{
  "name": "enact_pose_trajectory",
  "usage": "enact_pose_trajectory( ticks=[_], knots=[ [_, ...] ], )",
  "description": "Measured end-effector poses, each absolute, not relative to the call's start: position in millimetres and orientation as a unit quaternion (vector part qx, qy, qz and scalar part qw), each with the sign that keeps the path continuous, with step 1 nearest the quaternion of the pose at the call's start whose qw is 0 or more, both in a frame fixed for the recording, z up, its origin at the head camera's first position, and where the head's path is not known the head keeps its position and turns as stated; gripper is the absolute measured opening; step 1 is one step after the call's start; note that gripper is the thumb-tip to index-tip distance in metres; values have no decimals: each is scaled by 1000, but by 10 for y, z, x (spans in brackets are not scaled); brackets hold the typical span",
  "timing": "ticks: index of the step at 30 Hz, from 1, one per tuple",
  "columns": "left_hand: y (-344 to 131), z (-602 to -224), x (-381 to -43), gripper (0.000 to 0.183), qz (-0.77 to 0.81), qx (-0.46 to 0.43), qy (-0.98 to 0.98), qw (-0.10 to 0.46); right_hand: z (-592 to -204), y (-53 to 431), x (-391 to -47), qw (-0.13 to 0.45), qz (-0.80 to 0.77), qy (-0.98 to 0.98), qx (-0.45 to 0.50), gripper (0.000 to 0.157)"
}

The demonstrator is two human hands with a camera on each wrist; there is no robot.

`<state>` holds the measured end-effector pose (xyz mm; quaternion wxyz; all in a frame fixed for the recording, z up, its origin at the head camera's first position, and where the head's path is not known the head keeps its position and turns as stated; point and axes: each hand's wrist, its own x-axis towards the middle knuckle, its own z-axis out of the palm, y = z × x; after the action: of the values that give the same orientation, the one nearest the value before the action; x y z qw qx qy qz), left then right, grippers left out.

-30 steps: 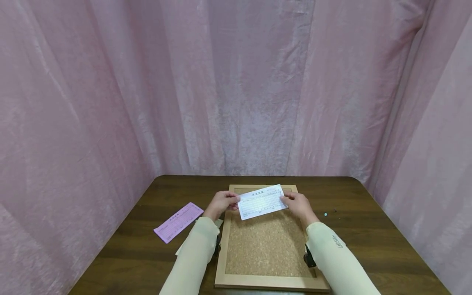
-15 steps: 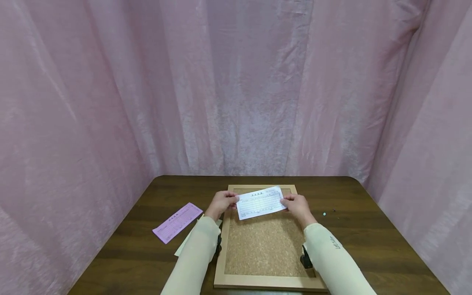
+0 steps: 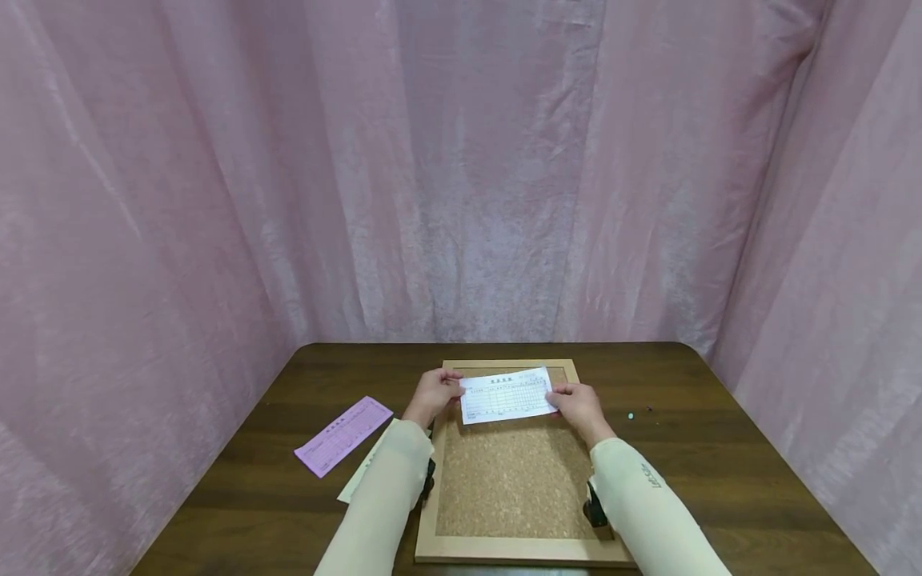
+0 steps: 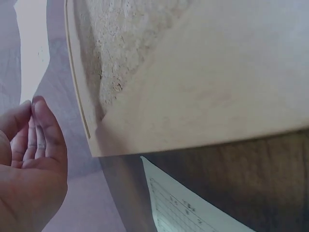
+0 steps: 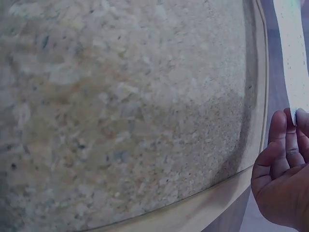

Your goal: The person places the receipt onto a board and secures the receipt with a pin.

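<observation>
A white printed form slip [image 3: 506, 396] is stretched between both hands over the far part of a wood-framed cork board [image 3: 515, 480]. My left hand [image 3: 434, 394] pinches its left edge between thumb and fingertips, and my right hand [image 3: 579, 406] pinches the right edge. In the left wrist view the slip [image 4: 34, 53] rises from the thumb and index finger of the left hand [image 4: 36, 159]. Seen from the right wrist, the slip [image 5: 294, 58] hangs from the pinching fingers of the right hand [image 5: 285, 169], beyond the board's frame [image 5: 262, 96].
On the table [image 3: 259, 520] to the left lies a pink form slip [image 3: 343, 436]. Beside it a pale green slip [image 3: 363, 472] is partly hidden under the left sleeve. A small light-blue dot-like item [image 3: 631, 416] and a dark speck [image 3: 650, 409] lie right of the board.
The white slip has come a little more level, its upper right corner slightly lower. Both hands keep their pinch on it. The whole view has shifted slightly.
</observation>
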<state>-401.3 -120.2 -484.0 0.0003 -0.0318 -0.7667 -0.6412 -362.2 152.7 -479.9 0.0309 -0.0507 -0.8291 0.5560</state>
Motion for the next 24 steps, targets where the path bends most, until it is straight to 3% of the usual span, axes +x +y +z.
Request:
enact_pose_trajectory(
  ticks=[24],
  knots=[
    [-995,-4874,-4031,38,-553,-29,-833,3,-4849,1545,-3526,26,404,-912,-70,38]
  ],
)
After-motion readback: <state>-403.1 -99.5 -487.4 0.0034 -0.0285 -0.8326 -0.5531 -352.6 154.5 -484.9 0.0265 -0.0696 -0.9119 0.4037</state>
